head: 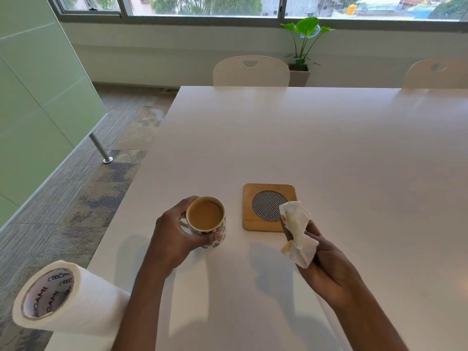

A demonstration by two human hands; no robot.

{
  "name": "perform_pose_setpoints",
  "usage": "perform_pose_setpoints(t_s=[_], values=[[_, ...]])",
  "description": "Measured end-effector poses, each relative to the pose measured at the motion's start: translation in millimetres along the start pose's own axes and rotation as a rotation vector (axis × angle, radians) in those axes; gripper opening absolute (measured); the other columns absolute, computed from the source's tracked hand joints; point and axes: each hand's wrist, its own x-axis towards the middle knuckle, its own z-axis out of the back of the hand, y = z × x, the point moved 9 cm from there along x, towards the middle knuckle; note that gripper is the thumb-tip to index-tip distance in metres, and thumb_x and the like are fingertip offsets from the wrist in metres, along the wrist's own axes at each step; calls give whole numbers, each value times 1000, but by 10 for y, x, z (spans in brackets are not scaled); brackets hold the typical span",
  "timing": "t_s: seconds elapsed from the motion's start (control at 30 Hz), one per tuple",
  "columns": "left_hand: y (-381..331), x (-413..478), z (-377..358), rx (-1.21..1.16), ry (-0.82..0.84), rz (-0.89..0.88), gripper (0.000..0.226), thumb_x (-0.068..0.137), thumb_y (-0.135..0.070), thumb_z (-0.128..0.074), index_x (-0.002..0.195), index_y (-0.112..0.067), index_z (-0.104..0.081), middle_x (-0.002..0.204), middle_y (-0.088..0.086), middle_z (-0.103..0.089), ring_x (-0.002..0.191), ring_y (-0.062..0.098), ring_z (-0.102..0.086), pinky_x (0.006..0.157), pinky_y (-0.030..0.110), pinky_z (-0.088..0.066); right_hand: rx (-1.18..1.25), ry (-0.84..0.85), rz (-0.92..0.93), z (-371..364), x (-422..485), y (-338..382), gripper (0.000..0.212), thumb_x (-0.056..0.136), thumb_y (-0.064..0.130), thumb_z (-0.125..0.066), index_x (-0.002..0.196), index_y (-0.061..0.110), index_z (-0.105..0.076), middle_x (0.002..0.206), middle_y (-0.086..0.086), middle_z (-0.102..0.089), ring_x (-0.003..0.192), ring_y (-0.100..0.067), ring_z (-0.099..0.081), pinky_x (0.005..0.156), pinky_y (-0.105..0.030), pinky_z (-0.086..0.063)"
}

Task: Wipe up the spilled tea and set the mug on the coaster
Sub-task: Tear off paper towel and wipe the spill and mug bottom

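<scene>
Fingers of my left hand (174,239) wrap the mug (206,221), full of milky tea and standing on the table (329,148) just left of the coaster (268,207). My right hand (326,269) clutches a crumpled, tea-stained paper towel (297,233) above the coaster's near corner. No spill shows, so I judge wiping done; next, a level lift rightward onto the mesh. On the paper roll (68,297) I read only "IGAMI".
</scene>
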Motion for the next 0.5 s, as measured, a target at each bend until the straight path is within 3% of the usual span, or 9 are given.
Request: perform_pose_setpoints(t_s=[0.2, 0.27, 0.33, 0.4, 0.5], values=[[96, -2, -17, 8, 2, 10, 80, 42, -68, -92, 116, -56, -63, 113, -32, -69, 107, -8, -62, 73, 7, -51, 1, -41, 20, 50, -41, 58, 41, 91, 1, -55, 123, 9, -79, 130, -19, -75, 102, -25, -81, 79, -33, -68], [115, 3, -9, 9, 2, 14, 78, 42, -69, -91, 114, -62, -61, 113, -35, -67, 107, -11, -61, 71, 6, -52, -11, -33, 22, 26, -49, 72, 42, 85, -2, -67, 125, 8, -78, 129, -19, -75, 101, -25, -81, 79, -33, -68], [140, 1, -4, 12, 4, 23, 78, 44, -65, -94, 115, -61, -61, 114, -35, -67, 107, -12, -60, 73, 10, -51, -36, -19, 33, -5, -68, 92, 64, 59, -7, -96, 119, 9, -81, 127, -20, -76, 100, -26, -82, 77, -34, -68], [176, -5, -4, 15, 3, 35, 78, 48, -55, -100, 116, -57, -62, 114, -34, -67, 107, -13, -59, 77, 17, -51, -67, -19, 35, -20, -97, 110, 84, 37, -5, -106, 116, 10, -82, 126, -19, -77, 100, -25, -82, 75, -35, -68], [205, -10, -12, 19, 1, 52, 80, 50, -45, -103, 120, -49, -64, 113, -32, -67, 107, -12, -59, 79, 19, -50, -73, -15, 37, -62, -136, 108, 78, 47, -5, -103, 120, 11, -81, 129, -18, -76, 101, -24, -81, 77, -34, -68]])
